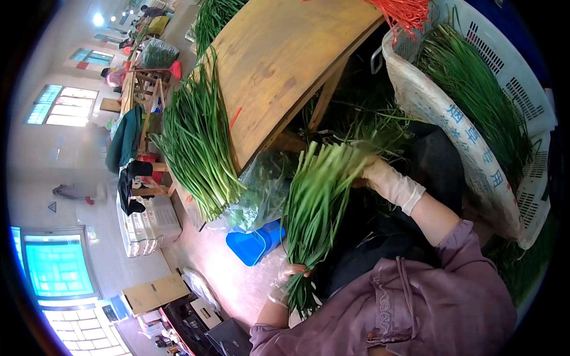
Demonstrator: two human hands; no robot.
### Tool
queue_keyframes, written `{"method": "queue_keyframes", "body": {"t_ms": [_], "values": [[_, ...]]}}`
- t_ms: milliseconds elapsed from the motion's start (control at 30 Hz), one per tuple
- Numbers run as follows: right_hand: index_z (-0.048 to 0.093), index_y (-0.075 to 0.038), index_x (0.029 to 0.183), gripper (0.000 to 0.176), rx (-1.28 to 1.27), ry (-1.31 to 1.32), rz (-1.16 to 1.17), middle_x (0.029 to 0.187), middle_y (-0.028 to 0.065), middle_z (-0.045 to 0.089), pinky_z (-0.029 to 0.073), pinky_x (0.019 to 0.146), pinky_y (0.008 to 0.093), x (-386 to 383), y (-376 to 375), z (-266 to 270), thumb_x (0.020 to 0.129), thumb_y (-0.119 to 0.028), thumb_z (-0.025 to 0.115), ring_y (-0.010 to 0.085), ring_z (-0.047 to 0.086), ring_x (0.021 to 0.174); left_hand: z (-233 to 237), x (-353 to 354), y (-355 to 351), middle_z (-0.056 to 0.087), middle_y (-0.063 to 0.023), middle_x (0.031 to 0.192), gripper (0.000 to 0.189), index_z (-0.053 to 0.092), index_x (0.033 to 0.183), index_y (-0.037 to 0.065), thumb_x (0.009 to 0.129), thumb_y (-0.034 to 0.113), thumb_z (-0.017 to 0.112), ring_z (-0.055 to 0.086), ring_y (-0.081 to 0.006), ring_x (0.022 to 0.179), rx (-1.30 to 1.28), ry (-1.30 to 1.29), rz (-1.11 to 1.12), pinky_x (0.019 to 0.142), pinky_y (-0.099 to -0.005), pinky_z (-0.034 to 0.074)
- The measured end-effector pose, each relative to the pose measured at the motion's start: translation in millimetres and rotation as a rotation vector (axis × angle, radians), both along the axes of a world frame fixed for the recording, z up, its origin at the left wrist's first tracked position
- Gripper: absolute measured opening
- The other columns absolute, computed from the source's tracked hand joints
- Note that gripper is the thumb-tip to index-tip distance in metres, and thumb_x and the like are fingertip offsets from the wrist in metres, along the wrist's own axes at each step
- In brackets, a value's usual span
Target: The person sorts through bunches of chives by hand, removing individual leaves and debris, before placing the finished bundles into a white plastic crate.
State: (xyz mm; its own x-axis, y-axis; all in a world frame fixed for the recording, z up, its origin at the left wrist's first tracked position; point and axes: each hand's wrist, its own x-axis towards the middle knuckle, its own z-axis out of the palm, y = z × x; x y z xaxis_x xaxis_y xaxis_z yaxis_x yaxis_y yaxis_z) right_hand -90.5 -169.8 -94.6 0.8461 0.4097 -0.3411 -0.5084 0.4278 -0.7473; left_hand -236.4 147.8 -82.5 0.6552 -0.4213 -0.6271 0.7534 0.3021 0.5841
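White basket [518, 95] holds chives [475, 89]; left fingers [290, 275] clasp a chive bunch [314, 202], right hand's [389, 181] grip hidden.

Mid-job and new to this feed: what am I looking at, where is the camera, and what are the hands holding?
There is no machine here: a person works with two gloved hands, and the single picture comes from a camera on their head, looking down. The left hand grips the bundle of green stalks near its base; the right hand holds its leafy top. Ahead stands a wooden table with a pile of the same greens along its edge. A white basket beside the right arm holds more, and a blue bin sits on the floor.
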Motion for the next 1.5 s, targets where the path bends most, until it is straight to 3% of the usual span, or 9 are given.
{"method": "queue_keyframes", "body": {"t_ms": [133, 333, 633, 733, 867, 933, 1200, 1433, 1500], "values": [[0.058, -0.002, 0.087, 0.013, -0.197, -0.152, 0.241, 0.093, 0.0072, 0.062, 0.049, 0.071, 0.0262, -6.8, -20.7, 6.3, 0.075, 0.003, 0.06, 0.0154, 0.059, 0.083, 0.5, -2.1, 2.7, 0.058, -0.0079, 0.08, 0.035, 0.055, 0.097, -0.004, 0.065, 0.007, 0.064, 0.053, -0.0157, 0.066, 0.025, 0.001, -0.008, 0.062, -0.0248, 0.041], [0.057, -0.005, 0.087, 0.012, 0.244, -0.068, -0.129, 0.096, 0.0093, 0.061, 0.05, 0.072, 0.0261, -20.2, -31.2, -10.5, 0.076, 0.0, 0.061, 0.0194, 0.059, 0.088, -9.9, -12.2, 20.8, 0.058, -0.0073, 0.081, 0.036, 0.056, 0.098, -0.004, 0.065, 0.006, 0.065, 0.053, -0.0154, 0.066, 0.102, 0.015, -0.049, 0.063, -0.0246, 0.042], [0.056, -0.005, 0.091, 0.013, -0.164, -0.058, -0.267, 0.091, 0.0076, 0.064, 0.046, 0.062, 0.0222, -1.0, -62.0, -10.5, 0.089, -0.011, 0.046, 0.0103, 0.058, 0.07, 53.4, 32.0, -24.4, 0.061, -0.0028, 0.077, 0.026, 0.061, 0.093, 0.003, 0.067, 0.002, 0.065, 0.055, -0.0101, 0.067, 0.567, -0.261, -0.223, 0.062, -0.0231, 0.044], [0.057, -0.004, 0.094, 0.013, -0.198, -0.066, -0.305, 0.08, 0.0041, 0.062, 0.045, 0.059, 0.0197, 9.1, -60.2, -40.7, 0.088, -0.008, 0.047, 0.0089, 0.056, 0.068, 94.5, 75.7, -50.3, 0.061, -0.0176, 0.082, 0.054, 0.044, 0.121, 0.007, 0.069, 0.006, 0.058, 0.061, -0.0265, 0.07, 1.177, -0.958, -0.885, 0.064, -0.0328, 0.048], [0.061, -0.005, 0.09, 0.013, -0.259, -0.069, -0.438, 0.072, 0.0018, 0.057, 0.042, 0.055, 0.0234, 22.5, -54.0, -113.9, 0.085, -0.005, 0.049, 0.0091, 0.052, 0.062, 145.2, 138.5, -104.3, 0.057, -0.0229, 0.082, 0.07, 0.027, 0.133, 0.012, 0.069, 0.01, 0.056, 0.059, -0.0329, 0.074, 1.34, -0.955, -1.231, 0.064, -0.0378, 0.047], [0.059, -0.003, 0.088, 0.015, -0.693, -0.304, -0.421, 0.081, 0.005, 0.061, 0.046, 0.062, 0.025, 21.6, -49.6, -131.5, 0.081, 0.002, 0.046, 0.0118, 0.056, 0.069, 163.7, 168.1, -124.1, 0.057, -0.0213, 0.081, 0.078, 0.017, 0.137, 0.013, 0.07, 0.012, 0.057, 0.06, -0.0325, 0.073, 1.407, -0.852, -1.437, 0.062, -0.0376, 0.048], [0.058, -0.004, 0.089, 0.01, 0.003, -0.078, -0.271, 0.087, 0.0081, 0.062, 0.044, 0.055, 0.0205, 28.1, -45.8, -152.5, 0.087, -0.005, 0.048, 0.0083, 0.052, 0.06, 292.6, 322.5, -194.7, 0.062, -0.0123, 0.086, 0.05, 0.053, 0.112, 0.01, 0.063, 0.012, 0.063, 0.06, -0.0217, 0.082, 1.326, -0.67, -1.839, 0.073, -0.0333, 0.047], [0.058, -0.002, 0.093, 0.015, -0.093, -0.064, -0.112, 0.08, 0.0071, 0.062, 0.043, 0.056, 0.02, 27.6, -39.3, -138.1, 0.089, -0.006, 0.044, 0.0079, 0.051, 0.06, 315.7, 457.9, -224.7, 0.06, -0.0081, 0.098, 0.052, 0.054, 0.111, 0.012, 0.062, 0.012, 0.069, 0.056, -0.0265, 0.094, 2.193, -0.874, -1.553, 0.083, -0.037, 0.042], [0.056, 0.0, 0.091, 0.014, -0.144, -0.046, -0.103, 0.084, 0.0097, 0.062, 0.043, 0.056, 0.0202, 29.8, -43.0, -128.7, 0.088, -0.004, 0.043, 0.0096, 0.054, 0.062, 295.2, 481.9, -197.4, 0.049, -0.0104, 0.118, 0.059, 0.048, 0.119, 0.017, 0.064, 0.013, 0.068, 0.046, -0.0282, 0.11, 2.569, -2.146, -0.567, 0.092, -0.0403, 0.035]]}}
